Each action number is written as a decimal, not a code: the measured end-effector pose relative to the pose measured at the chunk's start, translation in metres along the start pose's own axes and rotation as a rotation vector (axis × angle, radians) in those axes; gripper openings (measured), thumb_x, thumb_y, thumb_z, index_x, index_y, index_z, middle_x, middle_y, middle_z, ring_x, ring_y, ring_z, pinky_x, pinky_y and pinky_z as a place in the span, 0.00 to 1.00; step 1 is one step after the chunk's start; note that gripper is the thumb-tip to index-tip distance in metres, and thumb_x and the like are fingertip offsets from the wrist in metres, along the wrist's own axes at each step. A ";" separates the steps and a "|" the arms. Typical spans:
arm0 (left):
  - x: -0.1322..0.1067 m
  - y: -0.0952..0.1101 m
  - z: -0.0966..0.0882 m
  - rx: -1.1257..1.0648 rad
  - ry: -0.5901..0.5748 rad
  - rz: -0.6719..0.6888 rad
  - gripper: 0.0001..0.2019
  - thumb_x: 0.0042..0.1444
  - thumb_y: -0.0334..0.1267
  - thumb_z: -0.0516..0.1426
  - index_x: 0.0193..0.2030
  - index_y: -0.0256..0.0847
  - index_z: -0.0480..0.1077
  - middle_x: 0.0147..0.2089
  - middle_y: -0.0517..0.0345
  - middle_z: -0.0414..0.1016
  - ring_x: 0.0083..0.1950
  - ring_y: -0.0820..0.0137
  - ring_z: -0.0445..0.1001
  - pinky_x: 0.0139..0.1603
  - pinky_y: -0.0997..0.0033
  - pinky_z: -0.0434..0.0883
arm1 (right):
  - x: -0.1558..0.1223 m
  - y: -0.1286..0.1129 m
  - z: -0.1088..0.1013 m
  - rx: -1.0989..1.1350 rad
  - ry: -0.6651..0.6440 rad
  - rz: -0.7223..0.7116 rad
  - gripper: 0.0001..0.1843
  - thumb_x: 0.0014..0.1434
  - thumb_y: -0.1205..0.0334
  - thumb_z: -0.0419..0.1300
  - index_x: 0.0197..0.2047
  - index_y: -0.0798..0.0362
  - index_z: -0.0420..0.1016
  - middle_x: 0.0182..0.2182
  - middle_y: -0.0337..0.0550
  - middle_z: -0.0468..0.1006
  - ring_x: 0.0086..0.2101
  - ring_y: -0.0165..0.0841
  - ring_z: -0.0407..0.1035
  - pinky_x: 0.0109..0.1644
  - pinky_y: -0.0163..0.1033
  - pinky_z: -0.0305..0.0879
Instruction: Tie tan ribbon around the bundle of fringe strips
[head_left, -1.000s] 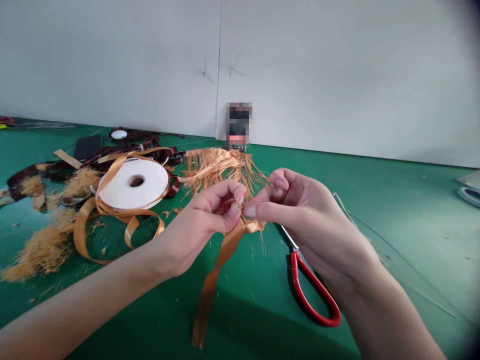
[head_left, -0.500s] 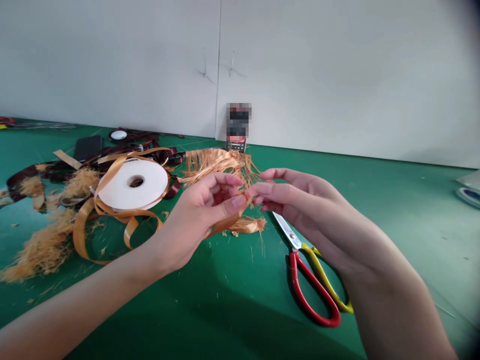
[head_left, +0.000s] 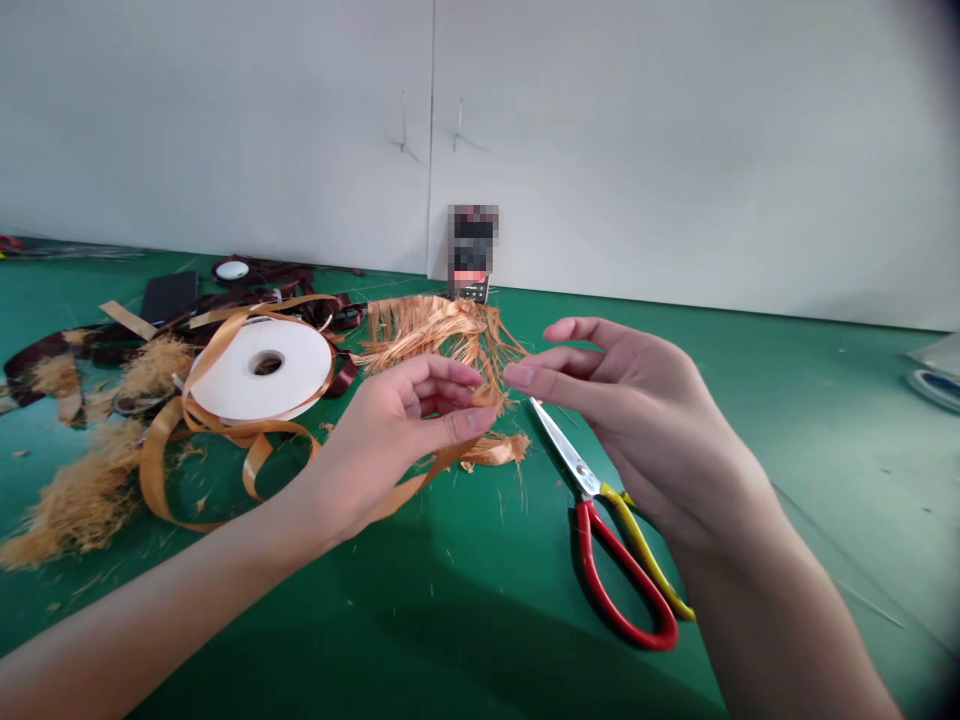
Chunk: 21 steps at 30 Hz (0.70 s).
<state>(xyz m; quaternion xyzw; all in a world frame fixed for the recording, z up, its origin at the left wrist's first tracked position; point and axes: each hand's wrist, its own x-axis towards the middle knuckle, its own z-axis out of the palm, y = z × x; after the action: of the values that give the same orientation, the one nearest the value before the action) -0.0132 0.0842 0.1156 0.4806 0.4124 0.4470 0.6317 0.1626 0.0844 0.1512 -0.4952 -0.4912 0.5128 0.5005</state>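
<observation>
Between thumb and fingers [head_left: 450,372] of left hand [head_left: 390,440]: orange ribbon strip [head_left: 420,480], pinched. Its long axis slants from the frayed end at upper right, down-left under the palm, low over the tabletop [head_left: 465,620]. Right hand [head_left: 637,400] just beside, spread, holding nothing. Scissors [head_left: 600,510] beneath it.

Green bench [head_left: 465,620]: white ribbon spool [head_left: 259,368] left, shredded ribbon pile [head_left: 439,335] centre-back, ribbon strip [head_left: 495,450] frayed end mid, scissors [head_left: 607,530] right, fibre scraps [head_left: 67,500] far left.
</observation>
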 end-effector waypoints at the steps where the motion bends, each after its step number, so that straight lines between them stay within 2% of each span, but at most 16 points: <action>1: 0.000 0.000 0.000 -0.005 0.006 -0.007 0.13 0.47 0.35 0.69 0.38 0.41 0.73 0.35 0.67 0.75 0.40 0.78 0.73 0.43 0.80 0.71 | 0.001 0.000 0.000 -0.010 0.030 -0.023 0.21 0.43 0.66 0.73 0.36 0.53 0.68 0.26 0.39 0.82 0.32 0.33 0.78 0.41 0.38 0.72; 5: 0.000 -0.001 0.000 -0.010 0.011 -0.052 0.13 0.46 0.34 0.69 0.37 0.41 0.74 0.34 0.67 0.75 0.39 0.79 0.73 0.42 0.81 0.72 | 0.003 0.001 -0.001 -0.053 0.127 -0.121 0.22 0.43 0.65 0.74 0.33 0.50 0.64 0.24 0.37 0.81 0.32 0.33 0.78 0.41 0.39 0.72; 9: 0.001 -0.002 0.001 0.002 -0.021 -0.072 0.12 0.45 0.33 0.70 0.36 0.42 0.74 0.33 0.66 0.75 0.37 0.79 0.73 0.38 0.82 0.71 | 0.005 0.003 -0.003 -0.093 0.187 -0.197 0.21 0.46 0.72 0.69 0.30 0.47 0.59 0.22 0.33 0.77 0.27 0.30 0.75 0.37 0.39 0.71; 13: 0.000 -0.004 0.001 0.043 -0.062 -0.080 0.12 0.46 0.36 0.69 0.37 0.43 0.75 0.35 0.66 0.77 0.37 0.78 0.73 0.36 0.82 0.71 | 0.003 0.003 -0.003 -0.045 0.185 -0.209 0.19 0.51 0.77 0.64 0.29 0.48 0.57 0.23 0.32 0.74 0.27 0.24 0.70 0.37 0.35 0.68; 15: -0.001 -0.004 0.001 0.077 -0.081 -0.086 0.12 0.47 0.37 0.69 0.38 0.44 0.75 0.36 0.65 0.77 0.36 0.78 0.73 0.34 0.81 0.71 | 0.003 0.002 -0.001 0.027 0.144 -0.178 0.18 0.52 0.78 0.62 0.28 0.49 0.58 0.24 0.32 0.73 0.28 0.23 0.69 0.37 0.32 0.67; 18: -0.003 -0.003 -0.001 0.116 -0.127 -0.091 0.11 0.47 0.36 0.68 0.38 0.44 0.74 0.35 0.65 0.77 0.35 0.78 0.73 0.32 0.83 0.70 | 0.001 0.002 0.003 0.188 0.007 -0.081 0.17 0.53 0.78 0.61 0.27 0.50 0.58 0.23 0.31 0.70 0.31 0.25 0.72 0.39 0.32 0.68; 21: -0.006 -0.002 -0.004 0.138 -0.203 -0.081 0.10 0.49 0.33 0.67 0.38 0.43 0.75 0.33 0.66 0.75 0.33 0.80 0.71 0.31 0.84 0.69 | 0.002 0.007 0.007 0.337 -0.137 0.020 0.16 0.50 0.79 0.61 0.28 0.51 0.58 0.23 0.31 0.69 0.28 0.24 0.71 0.35 0.31 0.68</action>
<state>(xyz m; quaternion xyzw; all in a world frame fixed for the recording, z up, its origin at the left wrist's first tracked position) -0.0181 0.0790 0.1136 0.5485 0.3952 0.3407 0.6534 0.1559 0.0859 0.1442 -0.3733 -0.4264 0.6250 0.5368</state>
